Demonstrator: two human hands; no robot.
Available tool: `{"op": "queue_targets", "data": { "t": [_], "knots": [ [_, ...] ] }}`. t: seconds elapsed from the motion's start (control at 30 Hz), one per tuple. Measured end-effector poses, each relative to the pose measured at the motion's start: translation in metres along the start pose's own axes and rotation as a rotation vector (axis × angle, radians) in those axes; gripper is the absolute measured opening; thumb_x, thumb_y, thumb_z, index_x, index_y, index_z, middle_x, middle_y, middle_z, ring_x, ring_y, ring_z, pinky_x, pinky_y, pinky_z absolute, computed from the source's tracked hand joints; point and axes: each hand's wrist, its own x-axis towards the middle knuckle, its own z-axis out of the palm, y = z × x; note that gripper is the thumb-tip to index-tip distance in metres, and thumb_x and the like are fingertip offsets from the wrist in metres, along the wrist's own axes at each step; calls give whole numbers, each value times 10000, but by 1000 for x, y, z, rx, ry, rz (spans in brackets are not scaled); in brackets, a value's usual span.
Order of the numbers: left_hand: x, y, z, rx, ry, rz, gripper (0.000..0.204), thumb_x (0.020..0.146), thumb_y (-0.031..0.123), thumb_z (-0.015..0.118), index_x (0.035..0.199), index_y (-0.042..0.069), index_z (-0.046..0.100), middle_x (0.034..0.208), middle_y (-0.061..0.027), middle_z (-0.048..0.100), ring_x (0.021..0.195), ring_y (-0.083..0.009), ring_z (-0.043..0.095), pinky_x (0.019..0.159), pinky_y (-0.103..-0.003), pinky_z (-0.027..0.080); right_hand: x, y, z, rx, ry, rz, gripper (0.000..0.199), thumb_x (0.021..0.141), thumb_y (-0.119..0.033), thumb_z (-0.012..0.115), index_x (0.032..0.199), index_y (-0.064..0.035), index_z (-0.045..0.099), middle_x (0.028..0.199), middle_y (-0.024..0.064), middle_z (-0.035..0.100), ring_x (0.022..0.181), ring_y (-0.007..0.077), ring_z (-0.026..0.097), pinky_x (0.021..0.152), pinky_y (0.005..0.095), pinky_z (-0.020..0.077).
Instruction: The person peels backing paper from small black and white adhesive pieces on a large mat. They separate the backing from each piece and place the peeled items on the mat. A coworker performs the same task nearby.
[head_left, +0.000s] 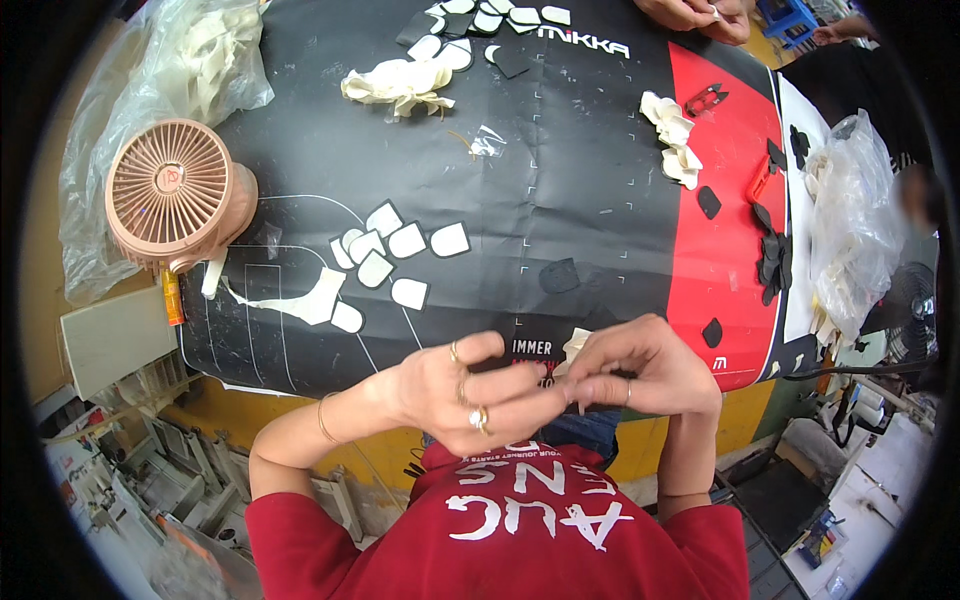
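Low in the middle of the frame, the left hand (pixel 462 385) and the right hand (pixel 640 372) meet with fingertips pressed together, pinching a small cream-white piece (pixel 574 347) between them, just above the near edge of the table cover (pixel 560 190). That cover is black with a wide red band on the right and white letters near the hands and at the top. Just up and left of the hands lie flat white pads with black rims (pixel 395 262), and a curly white paper strip (pixel 300 300) beside them. A pink round fan (pixel 172 192) stands at the left, with a clear plastic bag (pixel 180 70) behind it in the upper left. A heap of cream peelings (pixel 400 85) sits near the top middle, and a smaller one (pixel 672 135) by the red band. Black pads (pixel 772 255) pile up at the right, next to another clear bag (pixel 850 220). Another person's hands (pixel 700 15) show at the top edge.
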Motion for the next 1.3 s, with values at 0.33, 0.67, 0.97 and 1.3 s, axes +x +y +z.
{"op": "queue_targets", "data": {
  "t": [0.33,0.67,0.97,1.3],
  "knots": [
    [-8,1,20,196,-406,-566,409,768,251,799,1144,117,708,1120,-30,576,982,-198,566,916,-394,410,40,16,11,-356,675,-22,127,929,-52,703,1011,45,696,822,53,711,704,70,621,661,227,505],
    [-9,4,21,203,-447,-563,411,799,249,769,1165,74,703,1158,-55,576,1019,-216,558,938,-405,415,45,19,18,-561,742,-58,127,934,-55,694,1014,43,686,795,62,714,686,78,633,651,233,514],
    [-9,4,20,192,-447,-576,407,806,245,768,1170,75,699,1154,-52,577,1022,-214,557,945,-407,413,47,22,22,-651,770,-120,114,928,-53,699,1001,33,687,785,71,713,672,88,636,644,244,514],
    [-10,2,21,146,-385,-629,425,790,223,781,1180,87,681,1129,-51,578,976,-222,575,939,-408,416,47,24,21,-705,757,-164,107,930,-47,692,1004,30,681,826,79,712,684,102,643,645,253,518]
  ]
}}
